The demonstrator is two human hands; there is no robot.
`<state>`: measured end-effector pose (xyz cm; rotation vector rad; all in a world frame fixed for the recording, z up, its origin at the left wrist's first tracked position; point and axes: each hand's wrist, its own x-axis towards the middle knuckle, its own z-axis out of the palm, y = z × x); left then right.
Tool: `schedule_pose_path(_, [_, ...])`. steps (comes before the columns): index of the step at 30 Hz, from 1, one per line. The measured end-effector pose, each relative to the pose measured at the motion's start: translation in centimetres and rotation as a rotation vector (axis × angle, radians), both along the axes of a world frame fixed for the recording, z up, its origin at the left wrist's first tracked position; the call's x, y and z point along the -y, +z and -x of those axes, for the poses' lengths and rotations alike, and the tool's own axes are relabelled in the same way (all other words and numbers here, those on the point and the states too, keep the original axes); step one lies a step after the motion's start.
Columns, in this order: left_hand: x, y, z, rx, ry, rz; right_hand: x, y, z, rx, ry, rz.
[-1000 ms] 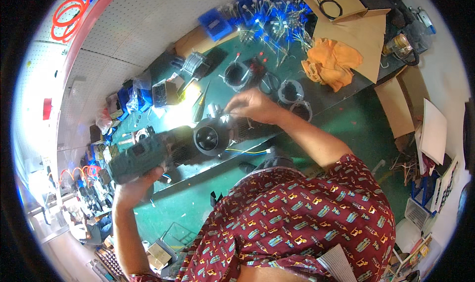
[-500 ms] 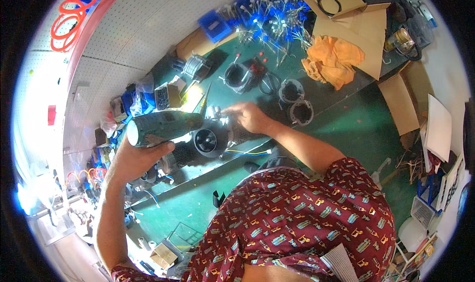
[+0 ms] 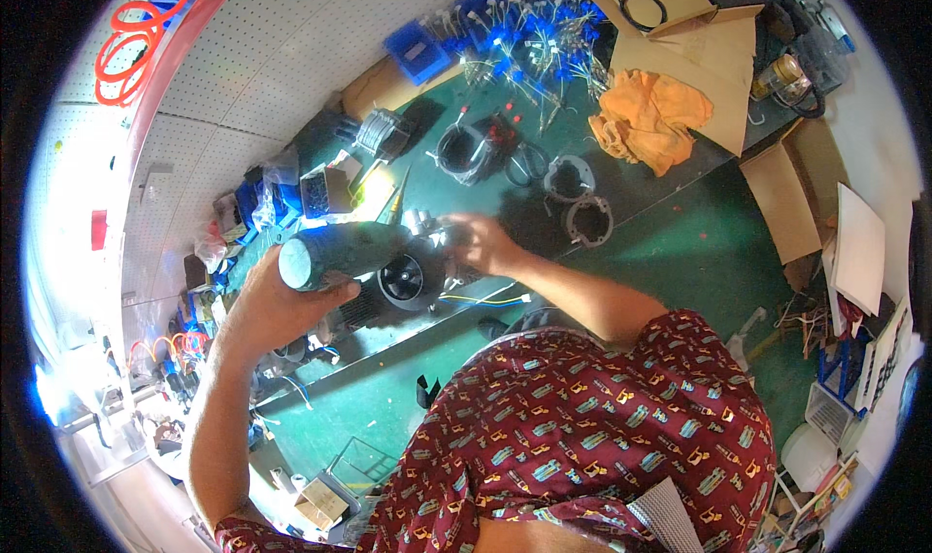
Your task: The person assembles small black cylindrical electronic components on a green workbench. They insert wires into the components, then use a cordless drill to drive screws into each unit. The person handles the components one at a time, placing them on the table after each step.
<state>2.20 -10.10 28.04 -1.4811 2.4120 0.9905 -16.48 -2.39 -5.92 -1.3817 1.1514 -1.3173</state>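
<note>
left grip [image 3: 279,302] and its green tool [image 3: 345,249] have shifted rightward.

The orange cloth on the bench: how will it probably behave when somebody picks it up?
The orange cloth looks soft and floppy: its loose folds suggest that it would sag when lifted. It seems unlikely to roll, since it lies in an irregular, crumpled heap. If pushed, it may bunch up further along those creases.
</note>
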Motion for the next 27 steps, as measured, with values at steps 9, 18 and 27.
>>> schedule_pose_path(9, [-0.1, -0.4, -0.9, 0.104, -0.148, 0.183, -0.6, 0.2, -1.9, 0.052, -0.082, 0.031])
schedule_pose_path(18, [-0.6, -0.2, -0.9, 0.154, 0.014, -0.058, -1.1, 1.8, -1.8, 0.158, 0.004, -0.250])
schedule_pose_path(27, [-1.8, -0.1, -0.8, 0.135, -0.040, 0.057, -0.8, 0.0, -2.4, 0.078, -0.088, 0.016])
